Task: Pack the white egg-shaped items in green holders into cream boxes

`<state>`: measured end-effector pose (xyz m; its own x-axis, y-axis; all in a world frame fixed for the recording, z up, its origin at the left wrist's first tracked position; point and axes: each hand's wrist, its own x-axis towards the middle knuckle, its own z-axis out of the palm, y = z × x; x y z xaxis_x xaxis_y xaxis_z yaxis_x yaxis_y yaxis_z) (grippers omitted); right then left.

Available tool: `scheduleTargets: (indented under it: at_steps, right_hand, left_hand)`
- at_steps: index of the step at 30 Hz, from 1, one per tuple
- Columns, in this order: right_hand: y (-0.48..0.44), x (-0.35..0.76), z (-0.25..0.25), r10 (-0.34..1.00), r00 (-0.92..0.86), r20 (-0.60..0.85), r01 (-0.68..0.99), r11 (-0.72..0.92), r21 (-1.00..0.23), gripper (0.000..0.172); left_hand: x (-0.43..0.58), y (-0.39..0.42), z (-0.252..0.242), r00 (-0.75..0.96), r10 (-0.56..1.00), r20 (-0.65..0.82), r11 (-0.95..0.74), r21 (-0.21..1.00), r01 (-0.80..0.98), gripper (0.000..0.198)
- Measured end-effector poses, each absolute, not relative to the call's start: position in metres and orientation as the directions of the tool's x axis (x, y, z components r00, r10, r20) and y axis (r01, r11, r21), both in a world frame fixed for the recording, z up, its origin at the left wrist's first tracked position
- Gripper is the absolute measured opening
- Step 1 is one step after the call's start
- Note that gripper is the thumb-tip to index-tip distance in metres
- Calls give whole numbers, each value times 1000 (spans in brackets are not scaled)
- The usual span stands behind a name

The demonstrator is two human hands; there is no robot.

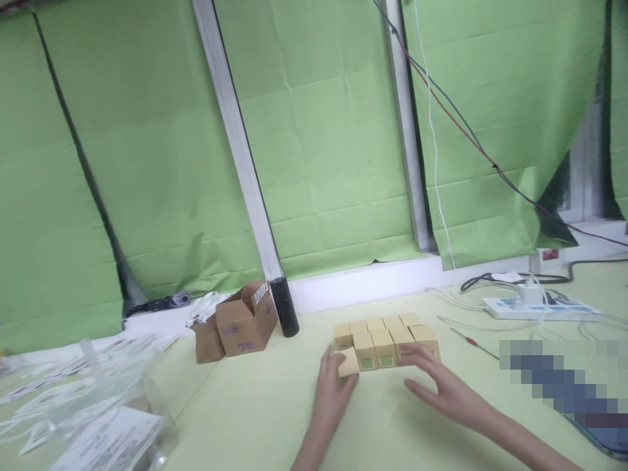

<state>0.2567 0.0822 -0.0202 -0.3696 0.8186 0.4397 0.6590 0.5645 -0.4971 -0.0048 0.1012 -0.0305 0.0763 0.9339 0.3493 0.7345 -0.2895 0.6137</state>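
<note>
Several small tan boxes with green labels stand packed together in two rows on the pale green table. My left hand is closed on one more small tan box, which lies tilted at the left end of the front row. My right hand lies with fingers stretched out, its fingertips touching the right end of the front row.
An open brown cardboard carton and a black cylinder stand at the back left. Clear plastic bags with papers lie at the left. A white power strip with cables and a thin red-tipped tool lie at the right.
</note>
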Motion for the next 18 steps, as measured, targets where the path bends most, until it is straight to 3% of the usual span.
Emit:
scheduleTargets:
  at_steps: [3,5,7,11,16,18]
  right_hand:
    - [71,233,-28,806,-409,428,515,591,-621,50]
    - [72,217,-30,787,-440,432,514,616,-597,74]
    - [76,205,-32,762,-493,420,549,647,-528,81]
    - [80,193,-41,747,-530,401,575,664,-478,75]
    - [75,193,-57,803,-401,441,469,593,-654,54]
    - [75,194,-58,833,-335,441,403,549,-732,38]
  left_hand:
    - [1,87,-38,104,914,393,-344,611,713,55]
    - [3,83,-44,183,886,425,-417,563,713,54]
    - [4,84,-49,291,870,397,-477,536,696,55]
    - [4,87,-53,374,875,307,-483,595,643,68]
    - [6,77,-40,378,825,420,-557,491,670,29]
    - [7,70,-32,400,814,422,-575,482,661,26]
